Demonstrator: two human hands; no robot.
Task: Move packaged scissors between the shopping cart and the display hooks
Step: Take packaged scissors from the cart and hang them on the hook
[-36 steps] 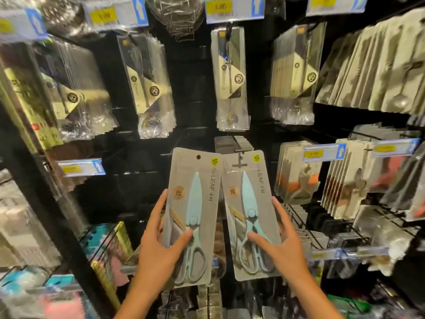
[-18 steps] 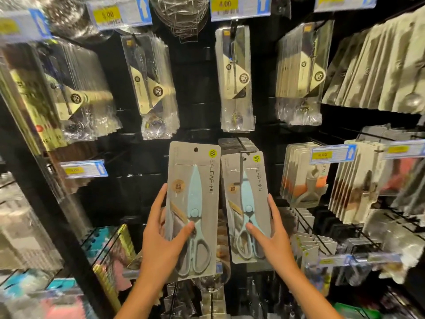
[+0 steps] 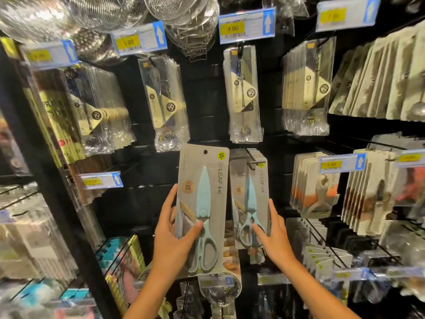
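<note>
the black display wall (image 3: 207, 107) fills the view, its far left and lower shelves blurred. the left pack of scissors (image 3: 202, 208) is off the wall, clasped in the left hand (image 3: 174, 240), thumb across its front and fingers behind. the right pack of scissors (image 3: 250, 203) hangs on the display hook (image 3: 253, 162) ahead of more packs, its lower edge hidden; the right hand (image 3: 273, 236) grips its right side, thumb on the front. the price tag (image 3: 247, 25) above reads 4.00; other tags are unreadable.

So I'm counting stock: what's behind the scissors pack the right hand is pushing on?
More identical packs hang behind the front scissors pack on its hook; only their top edges show, so no count is possible.
</note>
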